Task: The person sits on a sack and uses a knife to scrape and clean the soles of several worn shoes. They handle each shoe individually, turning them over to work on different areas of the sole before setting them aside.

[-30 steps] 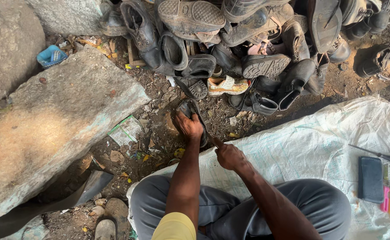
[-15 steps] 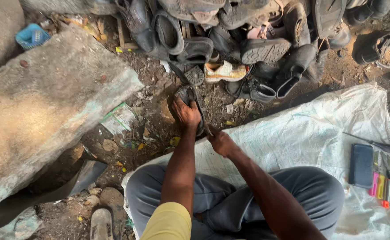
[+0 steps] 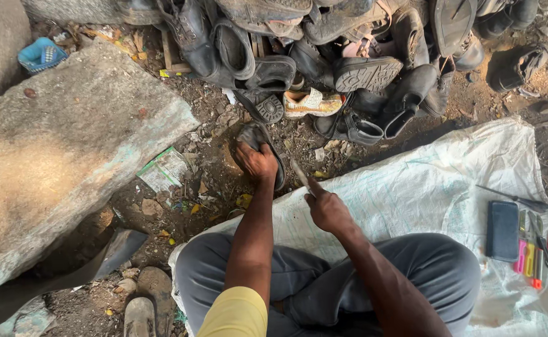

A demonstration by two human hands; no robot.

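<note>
flat green-white packet (image 3: 163,170) on dirt beside stone slab (image 3: 62,156).

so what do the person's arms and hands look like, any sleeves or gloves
Both hands are bare, with no gloves: the left hand and the right hand. The forearms are uncovered too. A short yellow sleeve shows on the left upper arm. No watch, rings or bands are visible.

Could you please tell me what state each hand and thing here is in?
Left hand: pressing down on a dark shoe.
Dark shoe: on the ground, under the hand.
Right hand: gripping a thin tool.
Thin tool: held angled toward the shoe.
Phone: lying flat on the white sack.
</note>
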